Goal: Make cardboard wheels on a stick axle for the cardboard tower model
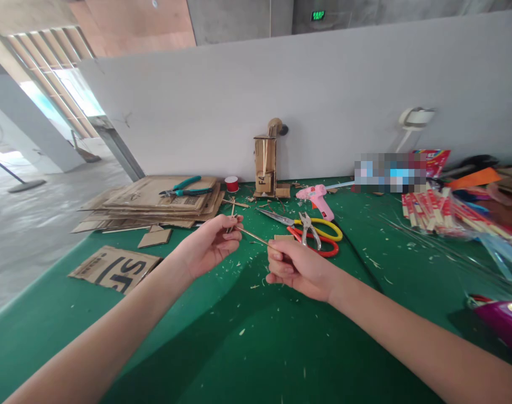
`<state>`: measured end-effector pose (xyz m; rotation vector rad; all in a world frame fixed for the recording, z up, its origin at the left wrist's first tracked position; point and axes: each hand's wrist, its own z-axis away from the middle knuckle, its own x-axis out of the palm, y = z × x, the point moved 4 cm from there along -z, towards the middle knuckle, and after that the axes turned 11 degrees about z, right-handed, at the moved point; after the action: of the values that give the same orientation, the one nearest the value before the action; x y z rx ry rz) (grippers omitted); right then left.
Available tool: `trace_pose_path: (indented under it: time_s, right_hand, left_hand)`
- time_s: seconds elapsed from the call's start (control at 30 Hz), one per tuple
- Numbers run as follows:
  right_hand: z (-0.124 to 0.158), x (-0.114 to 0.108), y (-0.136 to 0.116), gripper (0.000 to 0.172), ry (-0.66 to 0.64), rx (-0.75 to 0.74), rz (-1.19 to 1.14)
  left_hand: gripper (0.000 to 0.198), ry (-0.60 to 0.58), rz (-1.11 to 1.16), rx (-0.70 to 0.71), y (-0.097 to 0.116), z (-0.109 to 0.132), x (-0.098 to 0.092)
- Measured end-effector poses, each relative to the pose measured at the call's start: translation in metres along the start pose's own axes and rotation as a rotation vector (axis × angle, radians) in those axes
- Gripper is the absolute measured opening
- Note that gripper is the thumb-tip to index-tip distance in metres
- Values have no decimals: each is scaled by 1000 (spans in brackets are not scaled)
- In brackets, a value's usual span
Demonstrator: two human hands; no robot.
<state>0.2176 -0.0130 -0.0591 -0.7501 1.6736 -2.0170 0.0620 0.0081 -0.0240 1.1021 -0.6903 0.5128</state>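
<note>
My left hand (211, 242) and my right hand (295, 268) are raised over the green table (222, 336), both closed on a thin wooden stick (252, 238) that runs between them. The left fingers also pinch a small cross of short sticks (233, 216) at the stick's far end. Just beyond my right hand lie scissors with a yellow handle (318, 225) and red-handled pliers (312, 238). A pink glue gun (318, 199) lies behind them.
A stack of flat cardboard (155, 203) carries teal-handled cutters (184, 188) at the left. A small cardboard tower (266, 165) and a red spool (231, 184) stand by the white partition. Wrapped chopsticks (441, 210) are piled at the right. A purple object (506, 322) sits at the right edge.
</note>
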Motion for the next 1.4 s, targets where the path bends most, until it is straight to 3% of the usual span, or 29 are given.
trace_pose_path:
  time_s: [0.2,0.27,0.33,0.6,0.8,0.93,1.03,1.13,1.2,1.27,1.4]
  right_hand:
    - [8,-13,-19,30,307,-492,1346]
    - [11,-12,-19,30,330,-586,1691]
    - [13,-12,-18,32,350,-627,1886]
    - [11,-18,-19,32,569,-511,1821]
    - [16,-31,-26,24,742,-465,1700]
    - [16,-33,-30,16,680,-509,1446]
    - [13,-37,-27,12,578,-451,1123]
    - [10,-38,-21,13,501,-384,924]
    - [9,-37,-19,13,484,-371,929]
    - [8,-34,-19,11,440,-354,1021]
    - [9,-34,-27,9,300,-283,1232]
  left_hand:
    - [5,25,-9,9,0,-10,-10]
    - [9,54,-7,74,7,-14,-15]
    - [9,69,-43,138,12,-16,-20]
    - [49,-11,-928,189,2,-10,-24]
    - [44,-122,-1305,183,-6,-15,-32]
    - [28,-80,-1354,296,-5,-16,-32]
    - [14,-80,-1445,361,-2,-17,-31]
    - [14,-84,-1524,514,4,-18,-29]
    - [15,-60,-1501,629,8,-17,-27]
    - [16,-16,-1428,641,12,-17,-26]
    - [28,26,-1142,438,12,-14,-24]
